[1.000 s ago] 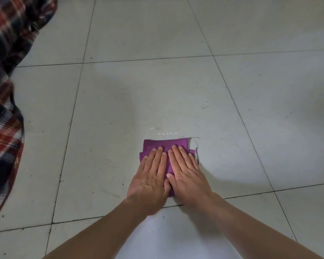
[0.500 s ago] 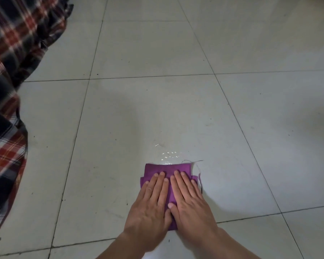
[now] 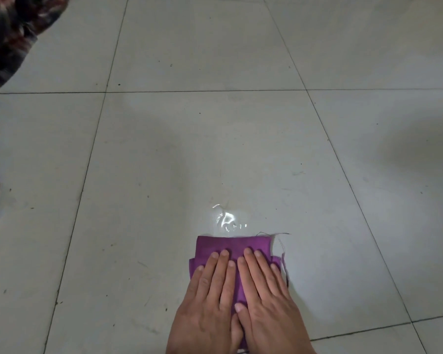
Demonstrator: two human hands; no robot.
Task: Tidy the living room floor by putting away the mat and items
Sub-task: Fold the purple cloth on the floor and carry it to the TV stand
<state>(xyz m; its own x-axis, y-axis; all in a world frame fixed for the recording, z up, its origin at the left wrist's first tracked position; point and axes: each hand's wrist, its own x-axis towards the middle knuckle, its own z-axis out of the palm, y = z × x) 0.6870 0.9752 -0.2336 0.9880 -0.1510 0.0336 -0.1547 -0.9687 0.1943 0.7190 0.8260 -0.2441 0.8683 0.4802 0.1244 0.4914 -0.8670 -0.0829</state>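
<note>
The floor (image 3: pixel 215 139) is made of big pale grey tiles with thin dark lines between them and some small dark specks. 1 checked cloth (image 3: pixel 13 29) in red, black and white lies at the top left corner of the floor and runs down the left edge; it looks blurry.

1 purple cloth (image 3: pixel 230 245) lies folded on the floor near the bottom edge, a little right of the middle. 2 hands lie on it side by side. The left hand (image 3: pixel 207 307) lies flat on the left part of the cloth, with straight fingers close together. The right hand (image 3: pixel 269 302) lies flat on the right part, also with straight fingers, and its thumb touches the left hand. Neither hand grips anything.

1 small shiny wet patch (image 3: pixel 226 221) sits on the floor, touching the far edge of the purple cloth. A few loose threads (image 3: pixel 281 245) stick out at the cloth's far right corner.
</note>
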